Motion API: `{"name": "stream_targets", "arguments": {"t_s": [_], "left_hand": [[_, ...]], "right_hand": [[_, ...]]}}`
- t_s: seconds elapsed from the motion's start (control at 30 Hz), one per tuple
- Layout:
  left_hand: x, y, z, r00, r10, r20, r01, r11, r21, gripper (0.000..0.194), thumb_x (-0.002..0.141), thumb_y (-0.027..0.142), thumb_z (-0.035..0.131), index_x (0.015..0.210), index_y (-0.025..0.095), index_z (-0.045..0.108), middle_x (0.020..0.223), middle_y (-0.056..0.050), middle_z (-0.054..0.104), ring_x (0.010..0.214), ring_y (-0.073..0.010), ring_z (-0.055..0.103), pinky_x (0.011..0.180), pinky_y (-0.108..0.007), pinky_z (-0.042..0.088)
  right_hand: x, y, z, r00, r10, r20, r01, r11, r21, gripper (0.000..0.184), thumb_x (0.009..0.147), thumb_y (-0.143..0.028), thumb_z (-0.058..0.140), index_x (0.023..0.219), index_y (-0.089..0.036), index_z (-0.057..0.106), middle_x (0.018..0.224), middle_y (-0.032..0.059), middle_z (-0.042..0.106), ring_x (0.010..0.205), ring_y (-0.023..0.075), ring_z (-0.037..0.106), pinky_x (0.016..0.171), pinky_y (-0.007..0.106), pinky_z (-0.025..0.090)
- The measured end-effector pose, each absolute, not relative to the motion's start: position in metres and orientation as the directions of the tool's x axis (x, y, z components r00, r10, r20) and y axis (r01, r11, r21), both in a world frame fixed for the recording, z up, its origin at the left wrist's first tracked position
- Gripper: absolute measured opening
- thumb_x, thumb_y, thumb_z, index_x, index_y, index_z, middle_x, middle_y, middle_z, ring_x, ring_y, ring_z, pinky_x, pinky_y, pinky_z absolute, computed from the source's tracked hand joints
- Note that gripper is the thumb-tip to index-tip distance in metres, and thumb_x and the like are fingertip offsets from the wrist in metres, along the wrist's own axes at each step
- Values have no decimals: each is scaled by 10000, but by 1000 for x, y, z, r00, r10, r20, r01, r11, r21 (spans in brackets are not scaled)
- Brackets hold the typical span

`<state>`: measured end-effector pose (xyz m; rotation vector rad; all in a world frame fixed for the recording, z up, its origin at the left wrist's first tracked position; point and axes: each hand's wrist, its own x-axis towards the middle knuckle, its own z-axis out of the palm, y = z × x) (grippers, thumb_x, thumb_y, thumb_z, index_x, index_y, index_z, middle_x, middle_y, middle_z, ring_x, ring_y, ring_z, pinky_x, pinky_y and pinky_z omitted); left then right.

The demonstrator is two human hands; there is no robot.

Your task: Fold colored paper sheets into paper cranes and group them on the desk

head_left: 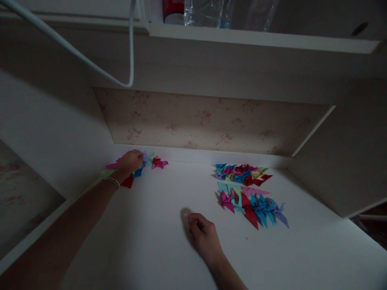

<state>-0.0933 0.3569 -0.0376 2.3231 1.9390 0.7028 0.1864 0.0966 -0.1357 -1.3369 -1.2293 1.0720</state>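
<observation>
My left hand [131, 161] is at the far left corner of the white tabletop, over a loose pile of folded origami paper pieces. Its fingers are bent together and closed; whatever they pinch is hidden. Around it lie a dark red piece [127, 182], a blue piece [138, 172] and a pink-and-red piece [159, 162]. Near the middle of the table rests my right hand [205, 238], fingers curled into a loose fist with nothing visible in them. To its right is a cluster of larger origami pieces [262, 207] in blue, red, magenta and purple.
A row of small origami pieces [242, 174] lies at the back right, behind the larger cluster. Side panels and a floral back wall [193, 121] enclose the white table [169, 193]. Overhead are a shelf [256, 39] with plastic bottles and a hanging white cable [90, 64].
</observation>
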Motion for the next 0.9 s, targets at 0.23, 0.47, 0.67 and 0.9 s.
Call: {"name": "stream_targets", "arguments": {"t_s": [0.23,0.47,0.67,0.9], "left_hand": [[-67,295,-28,39,955,294,837,-191,512,244,753,405,583,780,199,710,826,-40,713,791,-224,638,720,-306,456],[-17,189,-49,212,965,154,291,-212,933,239,669,356,706,703,177,552,694,2,652,688,-163,633,641,-252,471],[24,136,-83,274,957,96,7,-101,995,242,698,296,717,809,172,542,745,2,638,721,-143,623,668,-239,477],[39,132,-109,217,976,28,-31,-22,999,327,673,325,738,917,166,591,834,-34,662,793,-171,622,705,-259,474]], "right_hand": [[187,95,-137,84,996,25,128,14,-992,338,842,-496,532,873,-185,662,563,-22,516,488,111,436,453,217,312],[186,96,-135,66,998,-6,-43,-3,-999,373,812,-521,578,863,-158,646,593,-18,531,487,89,418,452,209,300],[189,95,-133,5,1000,3,-235,4,-972,428,850,-540,529,1014,-159,635,658,5,586,481,91,467,458,218,350],[188,96,-130,-42,999,10,-186,2,-982,343,790,-444,651,1011,-182,657,593,-35,538,498,92,484,487,224,363]]}}
